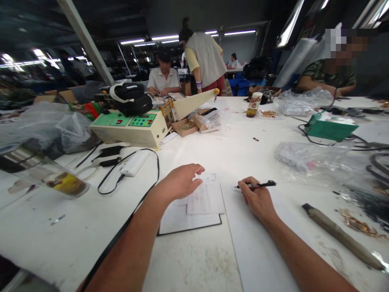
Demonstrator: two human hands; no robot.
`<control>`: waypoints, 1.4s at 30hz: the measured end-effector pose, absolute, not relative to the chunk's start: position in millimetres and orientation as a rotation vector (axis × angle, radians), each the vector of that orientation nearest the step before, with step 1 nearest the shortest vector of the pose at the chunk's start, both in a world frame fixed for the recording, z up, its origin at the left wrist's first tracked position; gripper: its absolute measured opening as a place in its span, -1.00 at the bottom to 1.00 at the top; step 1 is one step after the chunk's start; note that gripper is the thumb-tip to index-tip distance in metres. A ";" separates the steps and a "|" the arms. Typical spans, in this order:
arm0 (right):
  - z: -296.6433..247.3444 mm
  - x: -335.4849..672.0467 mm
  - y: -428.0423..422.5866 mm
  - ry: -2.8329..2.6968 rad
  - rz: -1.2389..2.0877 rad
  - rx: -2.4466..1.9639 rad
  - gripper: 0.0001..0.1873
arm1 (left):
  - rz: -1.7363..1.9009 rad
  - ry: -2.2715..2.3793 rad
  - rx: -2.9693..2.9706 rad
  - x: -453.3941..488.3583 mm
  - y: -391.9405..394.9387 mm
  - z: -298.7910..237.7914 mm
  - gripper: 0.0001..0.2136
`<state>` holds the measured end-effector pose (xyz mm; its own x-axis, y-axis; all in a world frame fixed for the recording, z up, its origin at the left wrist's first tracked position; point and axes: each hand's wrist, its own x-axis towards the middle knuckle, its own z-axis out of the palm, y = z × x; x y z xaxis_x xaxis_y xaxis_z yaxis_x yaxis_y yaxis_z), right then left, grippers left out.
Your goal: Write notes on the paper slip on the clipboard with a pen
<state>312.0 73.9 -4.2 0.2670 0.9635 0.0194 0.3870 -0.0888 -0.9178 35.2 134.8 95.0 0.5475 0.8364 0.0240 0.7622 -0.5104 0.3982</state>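
Observation:
My right hand grips a black-and-white pen, its tip pointing left over a long white paper sheet. Just left of that sheet lies a dark-edged notebook with a loose page of handwriting on it. My left hand is over the upper left part of this page, with thumb and fingers apart and nothing between them. Whether its underside touches the paper I cannot tell.
A cream machine with a green panel stands at back left, headphones on top. Nearby are a power bank with cable and a glass bottle. Plastic bags and a wrapped stick-like tool lie right. Several people work beyond.

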 end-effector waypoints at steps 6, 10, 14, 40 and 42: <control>-2.2 310.6 70.8 -1.269 0.816 -1.635 -0.65 | 0.647 1.493 2.330 47.7 140.0 47.3 -0.77; -3.1 309.8 71.0 -1.281 0.804 -1.661 -0.66 | 0.756 1.474 2.254 45.3 142.2 13.8 -0.80; -4.0 308.9 71.3 -1.269 0.802 -1.680 -0.64 | 0.786 1.406 2.226 39.0 144.4 -4.0 -0.79; 5.8 313.5 70.7 -1.333 0.839 -1.789 -0.63 | 0.740 1.384 2.172 41.3 143.0 3.7 -0.68; 6.1 313.2 70.0 -1.353 0.809 -1.798 -0.63 | 0.750 1.376 2.176 41.5 142.6 3.4 -0.68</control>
<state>313.2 70.0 6.1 0.2471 0.9675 -0.0544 0.5059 -0.1767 -0.8443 41.5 142.6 3.4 0.3522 0.9136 0.2029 0.6655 -0.3969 0.6321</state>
